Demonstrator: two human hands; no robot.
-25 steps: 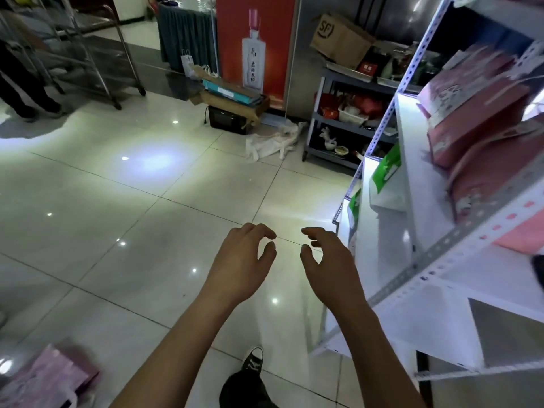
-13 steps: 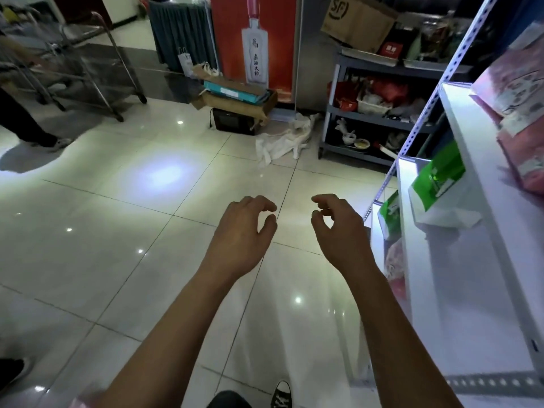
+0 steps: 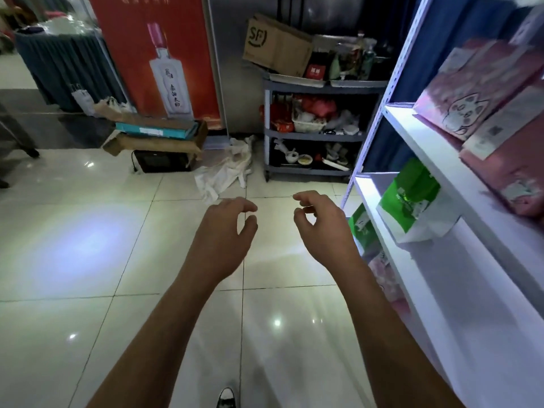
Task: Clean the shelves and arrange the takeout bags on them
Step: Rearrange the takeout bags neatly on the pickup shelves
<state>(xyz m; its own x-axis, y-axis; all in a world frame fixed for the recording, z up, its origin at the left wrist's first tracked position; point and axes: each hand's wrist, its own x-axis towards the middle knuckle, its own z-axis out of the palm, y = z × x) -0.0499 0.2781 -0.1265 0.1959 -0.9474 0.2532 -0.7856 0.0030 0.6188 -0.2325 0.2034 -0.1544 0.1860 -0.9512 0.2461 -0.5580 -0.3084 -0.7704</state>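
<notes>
Glossy tiled floor (image 3: 88, 260) left of white shelving unit (image 3: 441, 290) bearing green takeout bag (image 3: 409, 198) and pink takeout bags (image 3: 477, 89); left hand (image 3: 219, 234) and right hand (image 3: 322, 225) loosely curled, empty.

Pink bags (image 3: 482, 92) cut off by the right edge, lower green bag (image 3: 360, 228) half hidden behind the shelf (image 3: 391, 251) edge, shoe (image 3: 226, 400) cropped at the bottom, cart (image 3: 312, 136) clutter too small to tell
</notes>
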